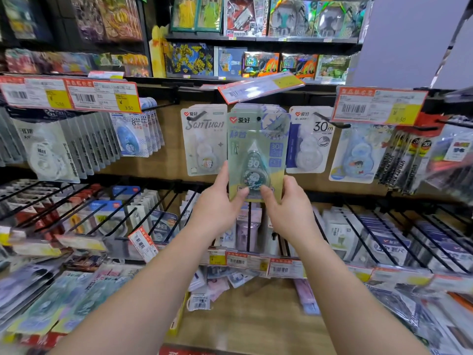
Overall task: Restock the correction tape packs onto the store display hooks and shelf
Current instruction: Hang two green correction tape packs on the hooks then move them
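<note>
Here: left hand (217,201), right hand (289,206) fingers pinching green correction tape pack (257,155) at hook.

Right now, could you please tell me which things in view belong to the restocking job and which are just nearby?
Part of the job:
green correction tape pack, held by left hand and right hand
matching packs on the hook behind

Just nearby:
toy boxes on the upper shelves
utility knife packs
price tag
</note>
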Available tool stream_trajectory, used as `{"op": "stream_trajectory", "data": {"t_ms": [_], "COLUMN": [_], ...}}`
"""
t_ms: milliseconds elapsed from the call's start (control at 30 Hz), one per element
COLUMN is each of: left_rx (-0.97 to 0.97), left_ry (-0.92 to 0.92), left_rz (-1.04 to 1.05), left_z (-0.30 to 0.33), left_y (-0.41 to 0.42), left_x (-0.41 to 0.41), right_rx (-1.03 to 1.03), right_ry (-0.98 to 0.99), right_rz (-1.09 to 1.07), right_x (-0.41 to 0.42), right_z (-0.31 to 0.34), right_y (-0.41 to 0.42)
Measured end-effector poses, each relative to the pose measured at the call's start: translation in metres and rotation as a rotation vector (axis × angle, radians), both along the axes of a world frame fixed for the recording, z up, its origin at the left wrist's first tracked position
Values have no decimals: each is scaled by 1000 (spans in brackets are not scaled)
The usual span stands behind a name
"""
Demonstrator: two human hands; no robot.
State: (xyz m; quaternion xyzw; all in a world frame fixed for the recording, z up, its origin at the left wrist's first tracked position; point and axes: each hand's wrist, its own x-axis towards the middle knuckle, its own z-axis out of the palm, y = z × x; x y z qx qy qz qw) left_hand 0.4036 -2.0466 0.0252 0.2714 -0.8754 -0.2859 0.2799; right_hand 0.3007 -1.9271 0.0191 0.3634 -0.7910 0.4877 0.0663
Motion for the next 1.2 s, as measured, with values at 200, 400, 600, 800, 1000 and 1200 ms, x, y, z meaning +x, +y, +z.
{"op": "stream_trajectory", "data": {"t_ms": [200, 400, 600, 800, 1000, 1200], "left_rx": [-71, -147, -145, -287, -352, -265], "left_ry": [-54, -134, -179, -178, 42, 98], "left_rz": [117, 160, 117, 118, 116, 128], "left_z": [1, 4, 2, -15, -49, -107], "left_y": [-12, -14, -19, -27, -52, -117], "left_x": [-22, -30, -21, 38, 142, 268], "right_rx": [38, 126, 263, 259, 316, 469], "right_ry": [68, 43, -41, 1, 121, -27], "right_rz": [-44, -82, -115, -236, -105, 100], "right_x": [-18, -31, -26, 32, 139, 247], "right_z": [-1, 1, 4, 1, -28, -76], "right_y": [-17, -27, -19, 8, -18, -104]}}
